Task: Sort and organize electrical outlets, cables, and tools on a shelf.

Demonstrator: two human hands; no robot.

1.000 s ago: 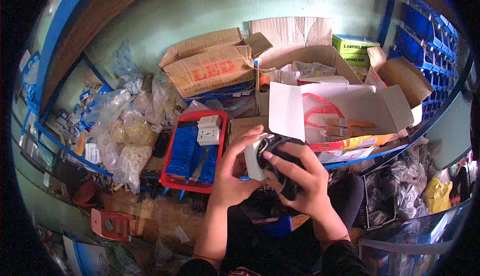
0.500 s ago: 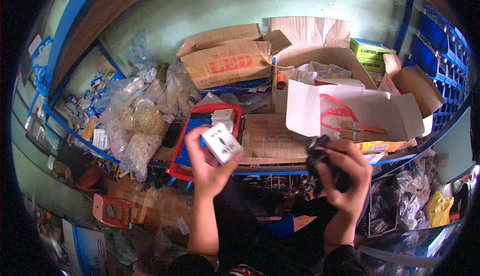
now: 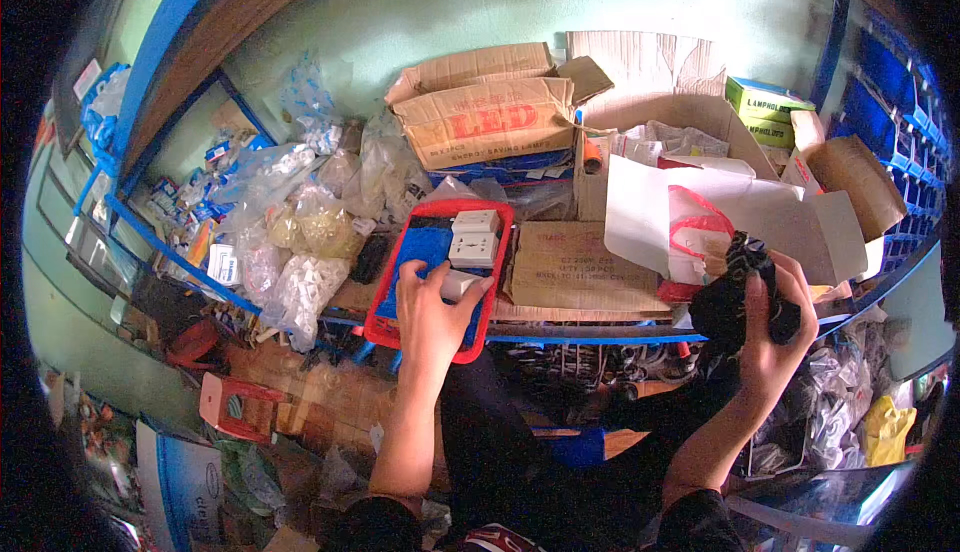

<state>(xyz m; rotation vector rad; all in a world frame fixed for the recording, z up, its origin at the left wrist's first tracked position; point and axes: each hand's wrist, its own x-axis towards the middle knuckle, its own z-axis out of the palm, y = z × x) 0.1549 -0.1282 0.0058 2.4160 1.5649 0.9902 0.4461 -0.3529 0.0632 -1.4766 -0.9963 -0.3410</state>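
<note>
The left hand point(image 3: 432, 312) is clasping a white block point(image 3: 460, 285), thumb and fingers pressing on opposite sides, and it is holding the block within the outline of a red tray point(image 3: 507, 232); whether the block is touching the tray's contents, I cannot tell. At one o'clock from that hand, two white socket blocks point(image 3: 473, 237) are lying in the tray, one just beyond the other, with blue material point(image 3: 428, 242) lying beside them. At three o'clock, well apart, the right hand point(image 3: 778, 312) is gripping a black bundle point(image 3: 735, 292) (too dark and folded to name more closely), its fingers wrapping the near side. Toward eleven o'clock from the right hand, an open white box point(image 3: 745, 207) is standing with its flaps spread, while a flat brown carton point(image 3: 580, 262) is lying between nine and ten. Farther out, clear plastic bags point(image 3: 310, 232) are slumping at the left hand's ten o'clock, and a red stool point(image 3: 237, 407) is standing at its eight.
</note>
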